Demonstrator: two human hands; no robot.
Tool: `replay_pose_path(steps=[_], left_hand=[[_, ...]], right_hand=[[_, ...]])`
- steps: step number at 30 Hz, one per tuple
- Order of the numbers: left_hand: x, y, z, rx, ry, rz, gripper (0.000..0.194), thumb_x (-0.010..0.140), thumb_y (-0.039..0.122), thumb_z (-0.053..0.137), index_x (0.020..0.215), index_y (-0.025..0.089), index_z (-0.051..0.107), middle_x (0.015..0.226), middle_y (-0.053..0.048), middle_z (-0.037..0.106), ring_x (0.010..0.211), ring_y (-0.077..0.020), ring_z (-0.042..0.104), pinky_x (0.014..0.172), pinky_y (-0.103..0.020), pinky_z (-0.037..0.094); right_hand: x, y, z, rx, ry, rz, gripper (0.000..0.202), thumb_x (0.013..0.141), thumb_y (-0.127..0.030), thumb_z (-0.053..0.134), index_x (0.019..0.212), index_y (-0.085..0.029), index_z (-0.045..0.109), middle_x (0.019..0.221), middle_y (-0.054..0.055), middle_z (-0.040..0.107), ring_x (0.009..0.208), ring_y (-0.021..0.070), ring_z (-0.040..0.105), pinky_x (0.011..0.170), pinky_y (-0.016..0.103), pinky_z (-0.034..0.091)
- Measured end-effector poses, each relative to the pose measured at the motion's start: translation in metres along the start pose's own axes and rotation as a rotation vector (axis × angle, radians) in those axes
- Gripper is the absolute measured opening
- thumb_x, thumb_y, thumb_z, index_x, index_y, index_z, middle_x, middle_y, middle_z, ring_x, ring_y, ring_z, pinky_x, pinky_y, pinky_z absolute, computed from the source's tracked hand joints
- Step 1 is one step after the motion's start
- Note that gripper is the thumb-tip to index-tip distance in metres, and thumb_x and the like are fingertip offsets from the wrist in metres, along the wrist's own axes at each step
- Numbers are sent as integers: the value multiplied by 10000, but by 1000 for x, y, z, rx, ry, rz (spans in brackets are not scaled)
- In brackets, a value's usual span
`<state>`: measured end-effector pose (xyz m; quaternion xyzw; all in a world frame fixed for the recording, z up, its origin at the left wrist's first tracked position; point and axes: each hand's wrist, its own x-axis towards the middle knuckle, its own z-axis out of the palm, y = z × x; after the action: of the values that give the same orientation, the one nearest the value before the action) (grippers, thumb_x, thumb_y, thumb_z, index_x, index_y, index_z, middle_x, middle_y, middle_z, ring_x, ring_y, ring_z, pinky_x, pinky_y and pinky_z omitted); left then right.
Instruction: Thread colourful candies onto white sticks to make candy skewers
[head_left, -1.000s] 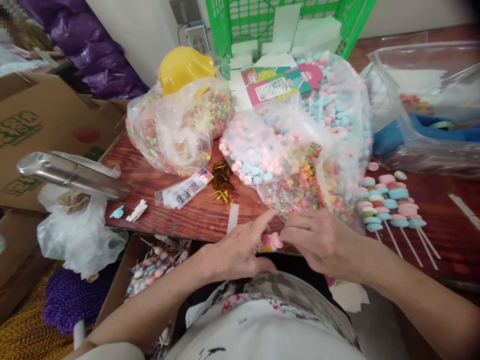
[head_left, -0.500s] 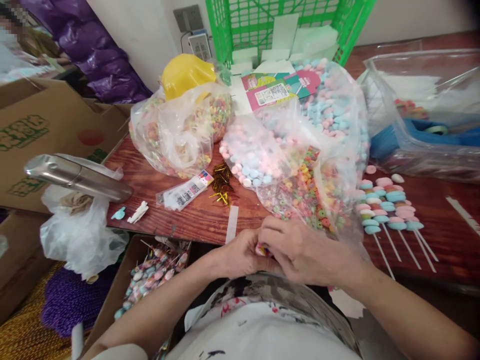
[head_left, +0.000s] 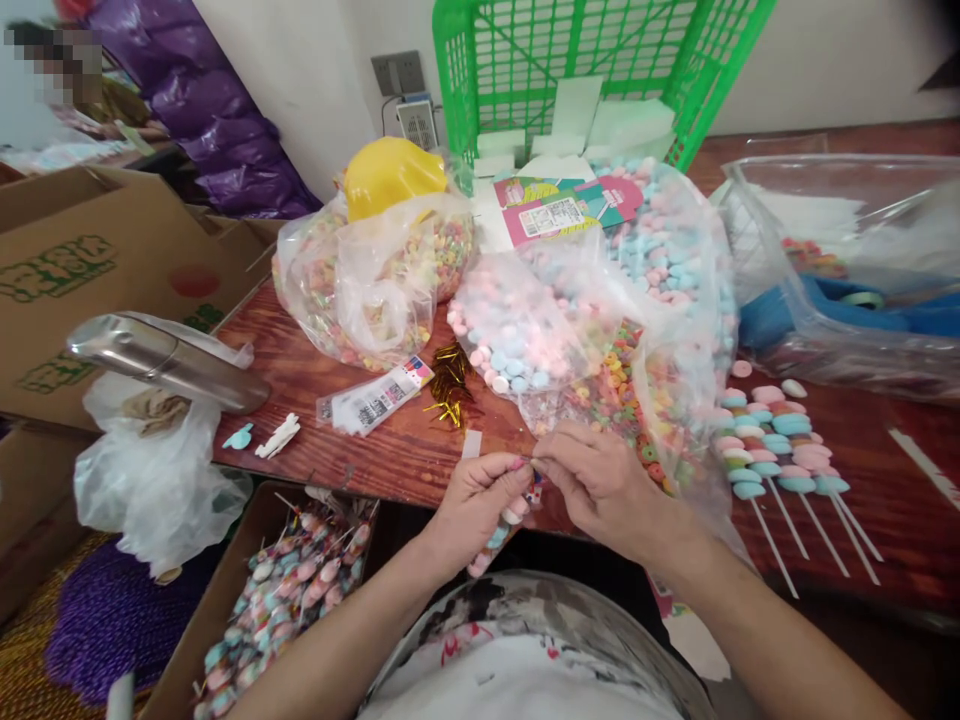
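In the head view my left hand [head_left: 474, 505] is closed around a candy skewer [head_left: 493, 540] in a clear printed wrapper, its pink and blue candies showing below the fingers. My right hand [head_left: 604, 492] pinches right at the skewer's upper end, its fingertips meeting the left thumb; what lies between them is too small to make out. Beyond the left hand are gold twist ties [head_left: 448, 382] and a stack of printed clear bags [head_left: 381, 396]. Several unwrapped candy skewers [head_left: 787, 445] lie on the table to the right.
Bags of pink and blue candies [head_left: 517, 330] and ring candies [head_left: 375, 270] cover the table's middle. A green crate [head_left: 600, 40] stands behind, a clear bin [head_left: 862, 340] at right. At left are a steel flask [head_left: 172, 362] and, below, a box of wrapped skewers [head_left: 270, 610].
My hands have come apart slightly, uncovering the wrapped skewer under my left hand. My right fingers now pinch at its end. The view has tilted a little.
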<state>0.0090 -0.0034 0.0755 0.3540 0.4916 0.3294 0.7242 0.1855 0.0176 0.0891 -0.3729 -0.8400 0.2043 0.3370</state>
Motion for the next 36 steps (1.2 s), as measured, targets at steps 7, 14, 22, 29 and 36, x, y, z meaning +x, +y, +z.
replay_pose_path(steps=[7, 14, 22, 29, 36], left_hand=[[1, 7, 0, -50, 33, 163, 701, 871, 530, 564, 1475, 323, 275, 643, 61, 559, 300, -50, 437, 244, -138, 335], [1, -7, 2, 53, -220, 159, 493, 932, 560, 419, 1217, 160, 474, 456, 69, 501, 330, -87, 482, 354, -170, 422], [-7, 16, -15, 195, -234, 8, 406, 860, 584, 526, 786, 189, 468, 502, 95, 404, 303, -35, 328, 294, -143, 279], [1, 21, -24, -32, -434, -115, 470, 742, 532, 687, 594, 144, 467, 606, 1, 532, 512, -58, 501, 494, -168, 374], [-1, 32, -25, 261, -754, -261, 526, 748, 674, 610, 686, 160, 520, 626, 7, 505, 496, -79, 435, 454, -200, 318]], right_hand=[[-11, -2, 22, 379, 336, 285, 155, 862, -215, 640, 1015, -241, 657, 949, 30, 625, 739, 140, 578, 655, 263, 485], [0, -7, 41, 378, 439, 139, 183, 892, -104, 549, 839, -218, 681, 810, 17, 630, 753, 141, 599, 681, 261, 478], [5, -11, 42, 416, 428, 185, 193, 893, -145, 546, 731, -207, 630, 681, 7, 601, 643, 152, 584, 617, 283, 486], [-3, 4, -2, -206, 101, -310, 413, 875, -55, 515, 1217, -267, 609, 1342, 95, 577, 1287, 295, 443, 1001, 518, 360], [-8, -2, -14, -402, -207, -518, 234, 928, -65, 441, 997, -166, 640, 910, 39, 696, 1041, 227, 556, 976, 498, 294]])
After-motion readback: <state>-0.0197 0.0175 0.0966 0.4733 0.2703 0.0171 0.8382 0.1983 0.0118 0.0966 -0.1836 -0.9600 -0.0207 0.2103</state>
